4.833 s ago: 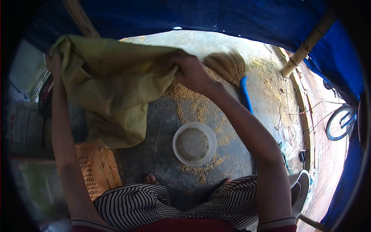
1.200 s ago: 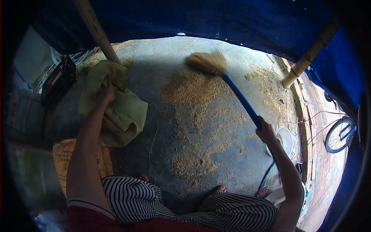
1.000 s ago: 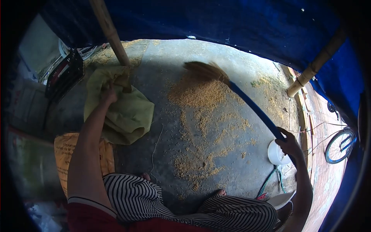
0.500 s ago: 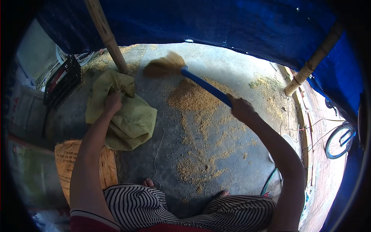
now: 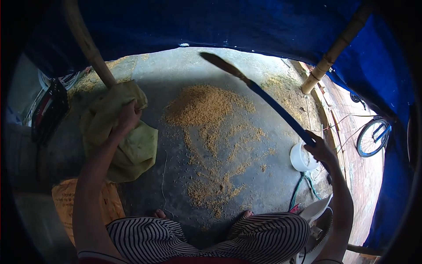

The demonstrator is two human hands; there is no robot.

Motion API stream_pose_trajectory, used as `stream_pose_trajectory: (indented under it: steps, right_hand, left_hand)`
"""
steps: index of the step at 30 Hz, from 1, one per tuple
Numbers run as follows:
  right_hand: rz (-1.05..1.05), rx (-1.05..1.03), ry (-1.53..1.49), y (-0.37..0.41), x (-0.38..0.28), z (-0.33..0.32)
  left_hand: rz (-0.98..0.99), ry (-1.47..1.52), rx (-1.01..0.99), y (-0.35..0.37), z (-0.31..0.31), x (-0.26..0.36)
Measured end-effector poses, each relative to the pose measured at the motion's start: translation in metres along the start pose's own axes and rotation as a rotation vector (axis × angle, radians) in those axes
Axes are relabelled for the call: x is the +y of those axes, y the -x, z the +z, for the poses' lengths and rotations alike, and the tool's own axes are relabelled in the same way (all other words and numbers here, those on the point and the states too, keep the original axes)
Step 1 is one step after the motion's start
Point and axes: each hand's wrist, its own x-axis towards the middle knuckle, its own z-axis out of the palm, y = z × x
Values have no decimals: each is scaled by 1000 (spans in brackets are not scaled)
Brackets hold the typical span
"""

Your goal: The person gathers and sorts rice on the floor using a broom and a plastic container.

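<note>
My right hand point(image 5: 320, 148) is closed round the end of the blue handle of a broom point(image 5: 281, 112), out to the right. The broom's brown bristle head is raised and seen edge-on, up beyond the grain. In my left hand point(image 5: 128, 115) the upper edge of a yellow-green woven sack point(image 5: 136, 149) is gripped; the sack hangs crumpled at the left. Between my hands a pile of golden grain point(image 5: 202, 105), which looks like unhusked rice, lies on the grey floor, with loose grain trailing toward my feet.
A white bucket point(image 5: 303, 157) stands at the right, near a green cord. An orange printed sack point(image 5: 66, 207) lies at lower left, and a dark crate point(image 5: 49, 112) leans behind it. Bamboo poles point(image 5: 90, 46) rise before a blue tarp point(image 5: 263, 26). A bicycle wheel point(image 5: 372, 137) shows far right.
My right hand has swung the broom right and back, away from the far left side of the pile. My left hand still holds the sack. The view has turned slightly right.
</note>
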Motion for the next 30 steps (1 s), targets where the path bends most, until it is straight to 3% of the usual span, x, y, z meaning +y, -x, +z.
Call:
stream_pose_trajectory:
  steps: [6, 9, 11, 12, 16, 22, 24, 27, 29, 30]
  right_hand:
    - [42, -68, -101, 1, 19, 87]
    - [98, -200, -180, 46, 13, 89]
    - [83, -266, -276, 70, 25, 81]
    - [68, -334, -365, 77, 31, 74]
    - [98, -294, -439, 84, 38, 50]
    - [69, 33, -119, 61, 53, 82]
    - [-65, 57, -70, 69, 69, 110]
    - [59, -86, -93, 102, 32, 100]
    - [188, -307, -421, 115, 25, 93]
    - [184, -307, -418, 115, 22, 86]
  left_hand:
    - [75, 139, 29, -4, -5, 17]
    - [-29, 327, 30, -2, -6, 32]
    - [-271, 750, -155, -4, -1, 37]
    - [-271, 748, -155, -6, 2, 40]
    - [-253, 746, -286, -7, 12, 51]
    - [-171, 690, -293, -2, 11, 48]
    - [-159, 679, -284, 1, 13, 43]
    - [-234, 732, -251, 6, 13, 42]
    - [-275, 748, -272, 3, 10, 46]
    - [-277, 749, -268, -2, 11, 45]
